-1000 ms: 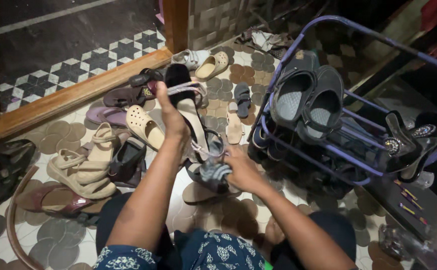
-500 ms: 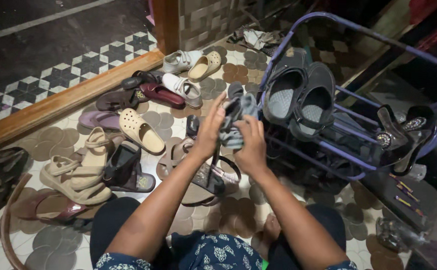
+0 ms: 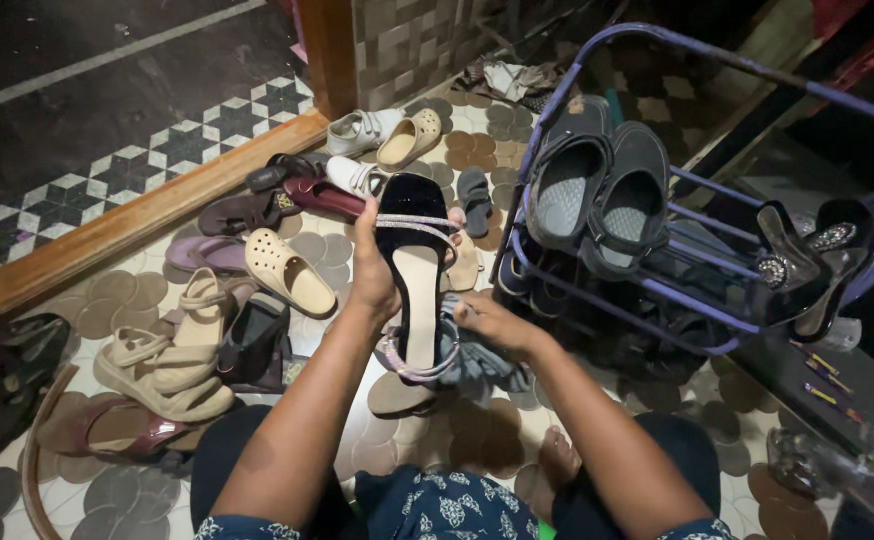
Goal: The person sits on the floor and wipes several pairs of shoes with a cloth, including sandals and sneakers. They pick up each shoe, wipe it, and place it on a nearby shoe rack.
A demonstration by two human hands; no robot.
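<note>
My left hand (image 3: 372, 268) is clamped around the toe end of a black strappy sandal (image 3: 415, 270), sole facing up, dead centre over the tile floor (image 3: 457, 430). My right hand (image 3: 492, 322) pinches a grey cloth (image 3: 482, 362) against the sandal's heel at 5 o'clock. Purple shoe rack (image 3: 677, 310) at 3 o'clock: two dark sandals (image 3: 602, 195) on top, jewelled black heels (image 3: 807, 265) at its right end.
</note>
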